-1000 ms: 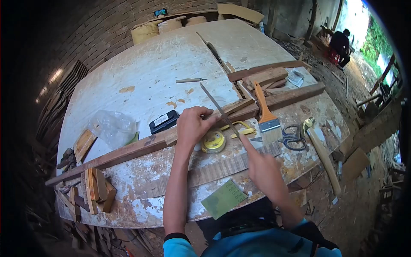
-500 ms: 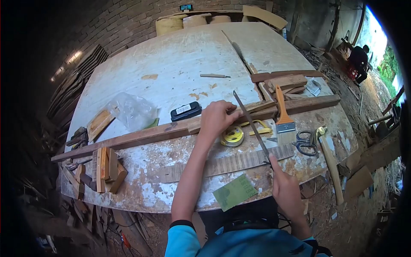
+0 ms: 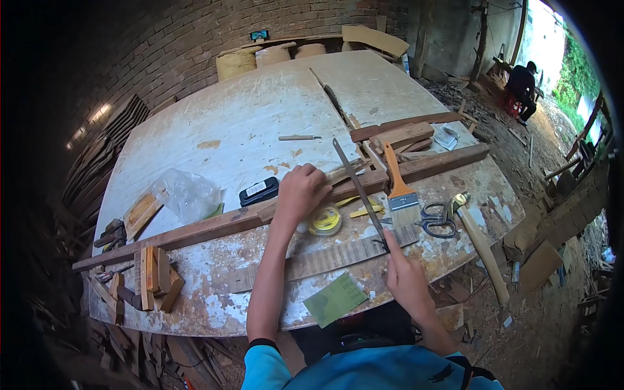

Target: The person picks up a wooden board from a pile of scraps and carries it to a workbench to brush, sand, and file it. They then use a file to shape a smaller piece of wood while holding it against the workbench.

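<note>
My left hand [image 3: 302, 192] is closed over a thin wooden piece [image 3: 341, 173], pressing it on a long wooden beam [image 3: 214, 230]. In my right hand [image 3: 404, 273] is the handle end of a long, dark, narrow file [image 3: 359, 187], which slants up and away across the wooden piece. Just right of my left wrist lies a yellow tape measure [image 3: 325, 221]. A striped wooden strip [image 3: 318, 261] runs below both tools, passing under my left forearm. Green sandpaper [image 3: 335, 299] lies near the front edge.
An orange-handled brush [image 3: 402, 188], scissors [image 3: 439, 220] and a hammer [image 3: 484, 250] lie at right. Wooden planes [image 3: 155, 278], a plastic bag [image 3: 187, 193] and a black case [image 3: 259, 192] are at left. A knife [image 3: 299, 138] lies farther back. A person [image 3: 522, 91] sits at far right.
The view has shifted, so the table's objects appear farther left. Both hands keep their holds, and the file still lies across the wooden piece.
</note>
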